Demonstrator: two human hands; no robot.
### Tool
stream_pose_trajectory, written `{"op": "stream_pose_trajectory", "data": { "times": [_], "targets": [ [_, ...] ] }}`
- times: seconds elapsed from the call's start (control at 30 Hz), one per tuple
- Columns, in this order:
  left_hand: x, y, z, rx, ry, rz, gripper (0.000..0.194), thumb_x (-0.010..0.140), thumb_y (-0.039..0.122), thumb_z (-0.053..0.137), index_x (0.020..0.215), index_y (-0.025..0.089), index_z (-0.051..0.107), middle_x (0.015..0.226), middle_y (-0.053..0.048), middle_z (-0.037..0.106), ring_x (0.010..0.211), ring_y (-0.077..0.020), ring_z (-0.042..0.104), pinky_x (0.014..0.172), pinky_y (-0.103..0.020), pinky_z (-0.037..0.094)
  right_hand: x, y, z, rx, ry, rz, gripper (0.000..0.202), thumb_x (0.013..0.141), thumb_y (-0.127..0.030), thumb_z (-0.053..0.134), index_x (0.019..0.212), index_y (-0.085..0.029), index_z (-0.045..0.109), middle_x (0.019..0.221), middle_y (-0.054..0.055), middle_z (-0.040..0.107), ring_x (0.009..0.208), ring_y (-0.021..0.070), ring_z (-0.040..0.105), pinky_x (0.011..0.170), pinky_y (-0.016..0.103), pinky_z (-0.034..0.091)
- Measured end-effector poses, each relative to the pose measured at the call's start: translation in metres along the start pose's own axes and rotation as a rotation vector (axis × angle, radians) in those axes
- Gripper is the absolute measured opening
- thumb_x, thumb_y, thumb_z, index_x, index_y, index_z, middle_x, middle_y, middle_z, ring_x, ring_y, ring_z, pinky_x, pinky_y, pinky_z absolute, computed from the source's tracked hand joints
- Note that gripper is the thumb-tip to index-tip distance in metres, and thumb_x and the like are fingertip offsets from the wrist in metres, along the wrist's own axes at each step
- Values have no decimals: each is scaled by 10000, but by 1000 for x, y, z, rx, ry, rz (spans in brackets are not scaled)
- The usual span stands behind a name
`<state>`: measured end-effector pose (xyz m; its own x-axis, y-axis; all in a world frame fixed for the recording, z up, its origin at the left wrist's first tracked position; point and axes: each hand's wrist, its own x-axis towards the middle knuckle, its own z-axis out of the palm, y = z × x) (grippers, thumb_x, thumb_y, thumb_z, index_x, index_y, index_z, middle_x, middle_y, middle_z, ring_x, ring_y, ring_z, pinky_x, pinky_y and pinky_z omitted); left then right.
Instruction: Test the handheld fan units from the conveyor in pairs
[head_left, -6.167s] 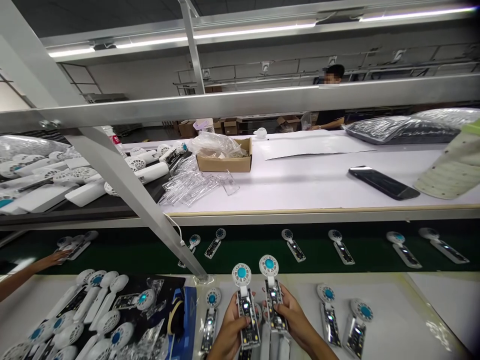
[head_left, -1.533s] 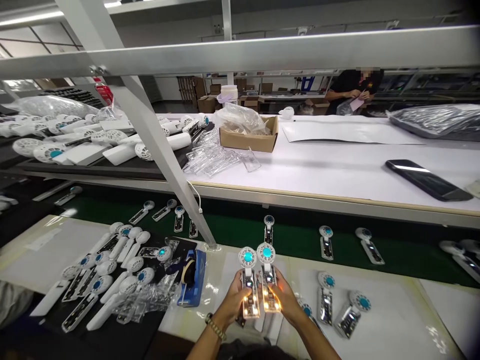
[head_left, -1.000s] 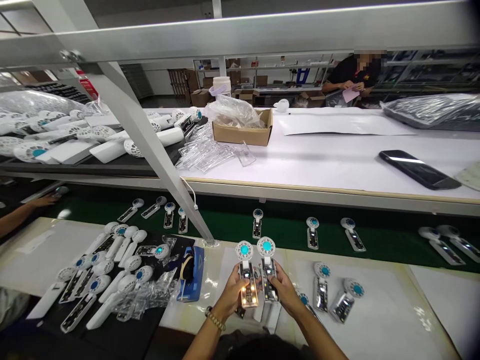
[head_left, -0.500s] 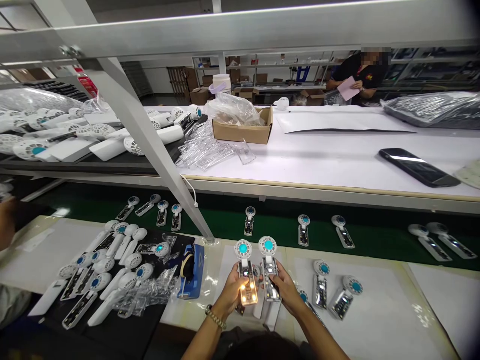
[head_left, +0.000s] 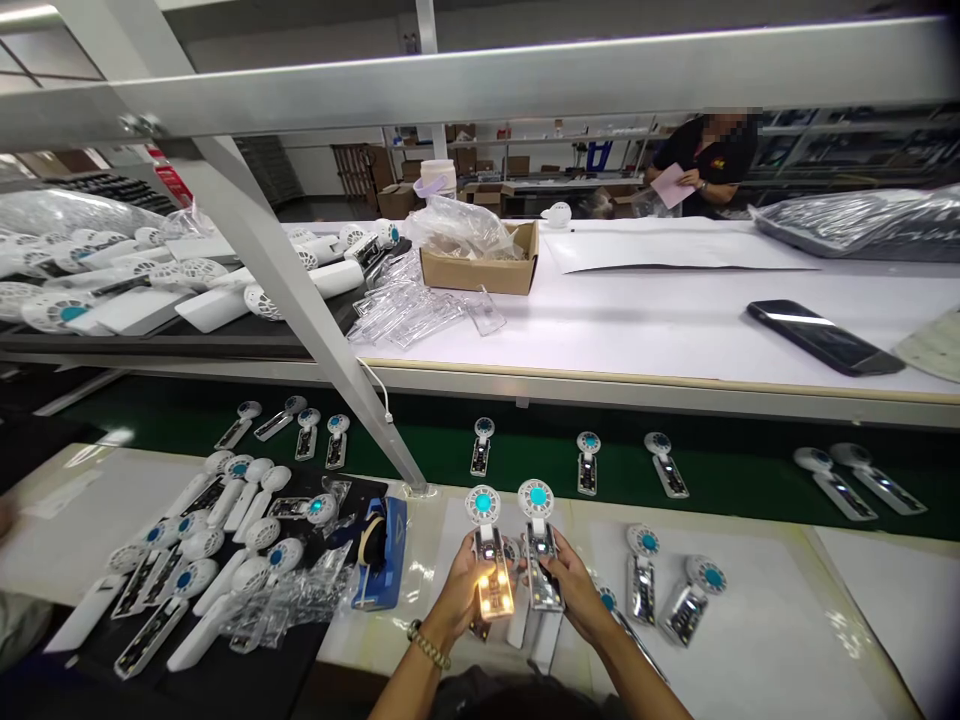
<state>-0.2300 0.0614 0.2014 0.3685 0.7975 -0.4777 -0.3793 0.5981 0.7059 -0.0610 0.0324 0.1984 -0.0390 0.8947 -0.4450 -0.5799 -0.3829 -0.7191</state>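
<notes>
My left hand (head_left: 457, 595) is closed on a small white fan (head_left: 482, 504) with a blue centre; orange-yellow lights glow in its clear handle. Beside it, my right hand (head_left: 579, 588) grips another fan (head_left: 537, 497), whose clear handle shows electronics and no orange glow. Both fans are upright, heads pointing away from me, a small gap between them. More white fan parts (head_left: 547, 640) lie on the table beneath my hands. To the right rest two fans with clear handles (head_left: 641, 585), (head_left: 686, 608).
A blue tape dispenser (head_left: 391, 555) stands left of my hands, near piled fans (head_left: 195, 575) on black cloth. Several fans lie on the green belt (head_left: 420, 440). A slanted metal post (head_left: 300, 290) and shelf edge (head_left: 637, 390) cross ahead. A person (head_left: 709, 160) holds pink paper behind.
Fans on the green belt have shifted left in view. The view has moved slightly. Both hands still hold their fans, and the left fan's lights look brighter.
</notes>
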Motion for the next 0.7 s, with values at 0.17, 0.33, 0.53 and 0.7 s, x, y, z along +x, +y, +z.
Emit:
{"op": "stream_pose_trajectory", "data": {
  "times": [0.17,0.33,0.53,0.7],
  "targets": [
    [-1,0,1,-7,-23,24,517,680,69,549,1142,190,352,1042,-89,578,839,-217,611,666,-341,513,0,2,-2,13,-32,-23,686,689,-297,654,1280,-212,315,867,37,678,648,183,622,618,321,476],
    [-2,1,2,-39,-118,39,525,675,67,593,1134,183,368,1083,-105,563,909,-244,597,719,-365,507,3,7,-5,12,-85,-65,718,655,-301,679,1283,-248,336,934,41,667,699,186,619,651,319,478],
    [0,-1,1,-49,-146,48,544,656,62,615,1131,192,384,963,-77,609,846,-227,621,679,-322,507,5,14,-5,-3,-112,-121,704,633,-334,703,1247,-250,371,1061,69,626,899,232,605,760,362,477],
    [1,-1,0,-76,-151,59,548,644,49,611,1126,202,399,981,-75,601,879,-244,614,683,-336,513,6,14,-1,3,-126,-115,716,604,-343,721,1233,-242,392,1026,79,638,892,255,609,742,383,480]
  ]
}}
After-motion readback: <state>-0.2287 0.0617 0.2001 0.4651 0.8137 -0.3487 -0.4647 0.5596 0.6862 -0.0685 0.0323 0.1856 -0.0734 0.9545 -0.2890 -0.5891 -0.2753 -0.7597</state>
